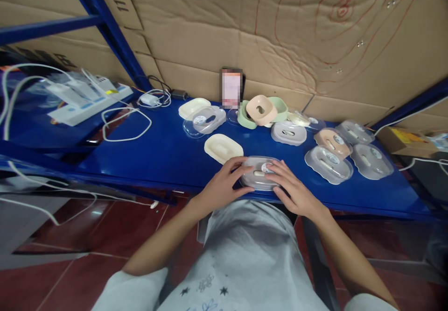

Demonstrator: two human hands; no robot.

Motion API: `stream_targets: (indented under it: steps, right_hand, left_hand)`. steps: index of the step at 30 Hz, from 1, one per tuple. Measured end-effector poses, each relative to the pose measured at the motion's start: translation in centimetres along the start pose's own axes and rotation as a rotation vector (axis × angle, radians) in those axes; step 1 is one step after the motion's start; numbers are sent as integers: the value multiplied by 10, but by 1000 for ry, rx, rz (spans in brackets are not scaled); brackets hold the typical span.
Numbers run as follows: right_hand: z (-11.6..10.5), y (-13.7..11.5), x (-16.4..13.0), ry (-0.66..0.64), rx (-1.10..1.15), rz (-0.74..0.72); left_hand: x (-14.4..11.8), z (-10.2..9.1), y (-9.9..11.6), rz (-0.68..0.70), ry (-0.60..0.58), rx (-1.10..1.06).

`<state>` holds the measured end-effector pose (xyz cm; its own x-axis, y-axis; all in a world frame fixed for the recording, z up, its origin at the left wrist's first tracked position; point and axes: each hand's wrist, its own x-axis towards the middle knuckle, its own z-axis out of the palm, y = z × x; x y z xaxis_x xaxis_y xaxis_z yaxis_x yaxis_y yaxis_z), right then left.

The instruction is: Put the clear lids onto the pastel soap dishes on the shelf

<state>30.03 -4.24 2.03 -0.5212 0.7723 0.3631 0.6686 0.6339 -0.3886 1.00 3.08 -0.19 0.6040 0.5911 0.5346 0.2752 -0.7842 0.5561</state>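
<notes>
Power strip: lying at the far left of the blue table, with white plugs sitting in it and white cables trailing off toward the middle.
Charger: resting just right of the strip, near the cardboard wall.
Cream tray: sitting at the back, touching a clear lidded box in front of it.
Cream base: lying alone (open side up) just left of and behind the hands.
Left hand: resting on the left edge of the lidded box at the table's front edge, fingers spread and curling over the lid, thumb pressing at the near rim.
Lidded box: sitting between both hands at the front of the table, its clear lid on, a small white piece and a round label showing through it.
Right hand: lying on the right side of the same box, fingers spread flat across the lid.
Phone: leaning upright against the cardboard, behind the hands.
Stacked bases: green and peach ones tilting against each other beside the phone.
Finished boxes: clustering to the right (several with clear lids, one peach), close together.
Cardboard box: sitting beyond the table's right end.
</notes>
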Motion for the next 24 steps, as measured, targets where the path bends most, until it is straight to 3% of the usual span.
stream_targets:
  steps: [9, 14, 17, 21, 24]
  right_hand:
    - [-1, -2, -6, 30, -185, 9]
    - [-19, 14, -10, 158, -408, 176]
    - [-24, 11, 2, 231, -487, 228]
    - [-7, -14, 28, 113, -418, 82]
    - [14, -28, 39, -1, -321, -3]
  left_hand:
    - [2, -4, 4, 30, -29, 156]
    - [1, -19, -2, -100, 73, 522]
    - [-2, -21, 0, -128, 16, 526]
    - [2, -21, 8, -17, -146, 384]
    - [14, -34, -4, -108, -36, 494]
